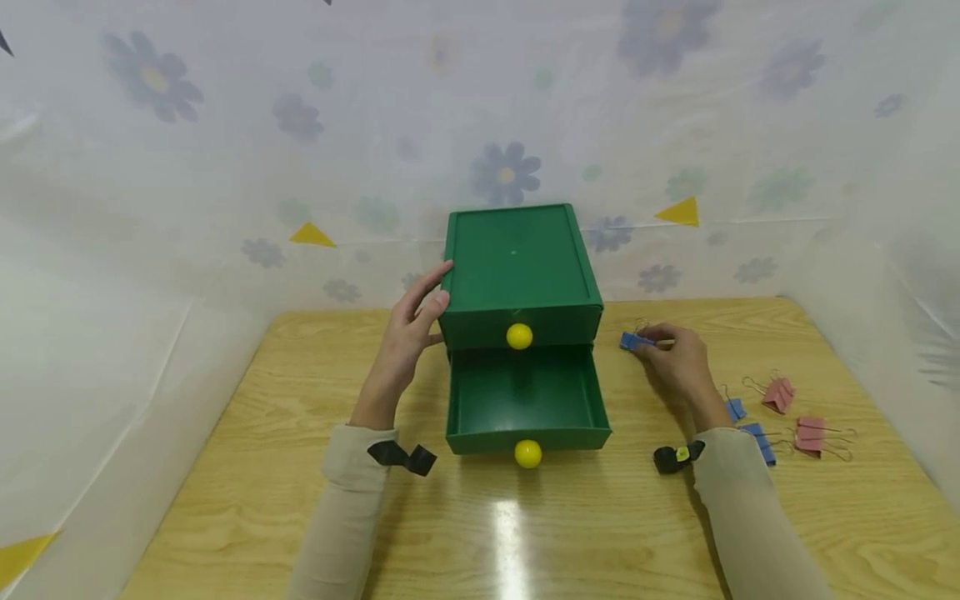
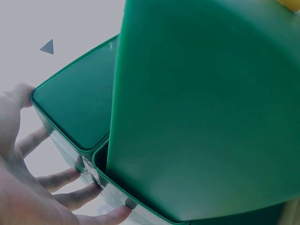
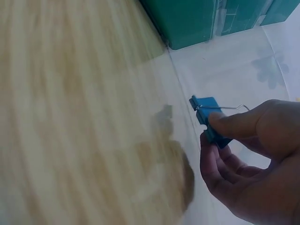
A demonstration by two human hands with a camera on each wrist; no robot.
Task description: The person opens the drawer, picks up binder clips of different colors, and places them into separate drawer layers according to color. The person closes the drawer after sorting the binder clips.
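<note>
A green two-drawer box [image 1: 520, 267] stands at the middle back of the wooden table [image 1: 247, 467]. Its lower drawer [image 1: 525, 400] is pulled out and looks empty; both drawers have yellow knobs [image 1: 519, 336]. My left hand [image 1: 414, 321] rests with straight fingers [image 2: 70, 177] against the box's left side [image 2: 75, 108]. My right hand [image 1: 675, 358] pinches a blue binder clip [image 1: 633, 341] just right of the box, above the table. In the right wrist view the blue binder clip [image 3: 208, 119] sits between the thumb and fingers [image 3: 239, 123].
More binder clips lie on the table at the right: two pink ones [image 1: 778, 393] and two blue ones [image 1: 759, 440] beside my right forearm. White flowered sheeting [image 1: 225, 167] walls in the table on three sides.
</note>
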